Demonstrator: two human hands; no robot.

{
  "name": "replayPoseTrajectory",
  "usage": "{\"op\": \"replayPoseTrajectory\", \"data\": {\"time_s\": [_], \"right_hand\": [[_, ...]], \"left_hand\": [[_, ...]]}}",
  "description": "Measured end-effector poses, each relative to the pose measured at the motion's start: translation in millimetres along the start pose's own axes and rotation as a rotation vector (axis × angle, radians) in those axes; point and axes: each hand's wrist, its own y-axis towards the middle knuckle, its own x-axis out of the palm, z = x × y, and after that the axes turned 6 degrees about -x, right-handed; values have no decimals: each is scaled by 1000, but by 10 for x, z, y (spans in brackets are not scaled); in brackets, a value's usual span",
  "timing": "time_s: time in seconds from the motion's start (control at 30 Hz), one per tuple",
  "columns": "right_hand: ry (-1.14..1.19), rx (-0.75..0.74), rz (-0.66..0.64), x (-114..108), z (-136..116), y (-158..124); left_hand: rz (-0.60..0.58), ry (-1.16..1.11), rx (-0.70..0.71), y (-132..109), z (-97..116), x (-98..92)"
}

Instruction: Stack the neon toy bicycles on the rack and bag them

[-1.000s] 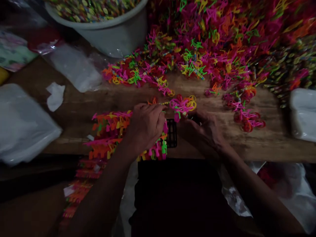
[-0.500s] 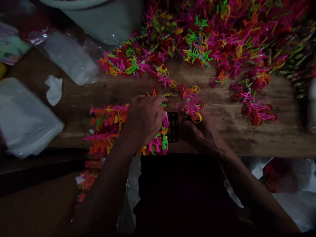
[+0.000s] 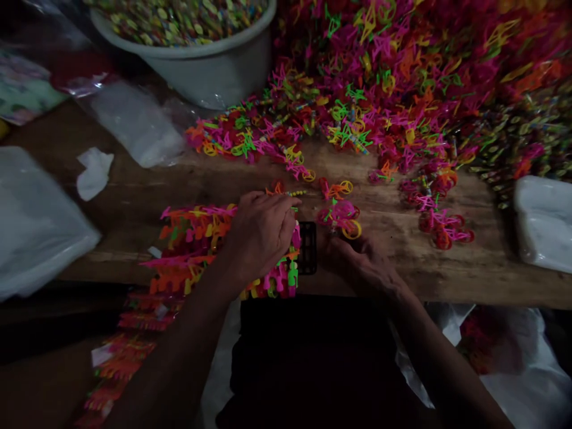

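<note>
My left hand (image 3: 266, 232) rests over rows of small bright plastic figures (image 3: 281, 277), back upward and fingers curled down. Its fingertips are hidden, and what they hold cannot be made out. A black grid tray (image 3: 307, 247) shows beside the figures, between my hands. On the right, my right hand (image 3: 361, 259) is closed at the lower edge of a pink toy bicycle (image 3: 342, 211) with a yellow wheel; the exact grip is dim. An orange toy bicycle (image 3: 335, 189) lies just beyond it. Near my left fingertips is a short yellow beaded piece (image 3: 295, 193).
A large heap of toy bicycles (image 3: 357, 101) covers the back of the wooden table (image 3: 384, 196). Behind stands a grey tub (image 3: 210, 68) full of small pieces. White plastic packs (image 3: 40, 226) lie left, and another white pack (image 3: 545, 220) lies right. More figures hang below the left edge.
The view has tilted up and shifted right, so more of the tub and the right-hand pack shows. Both hands and the nearby toys stay nearly in place on the table.
</note>
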Motion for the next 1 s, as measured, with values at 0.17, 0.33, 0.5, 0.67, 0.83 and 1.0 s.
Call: {"op": "replayPoseTrajectory", "data": {"time_s": [0.17,0.33,0.5,0.67,0.83,1.0], "right_hand": [[157,73,-114,-39,66,-51],[158,49,-194,-90,1,-46],[133,-1,-197,-83,-96,17],[54,16,-181,-96,-247,41],[-42,112,-234,-155,-292,56],[3,85,-207,-276,-296,97]], "left_hand": [[91,-48,9,-49,11,-35],[22,-220,114,-34,149,-261],[-125,-331,27,111,303,-376],[-93,-265,149,263,352,-387],[-207,-254,51,425,299,-394],[-278,-316,60,538,278,-371]]}}
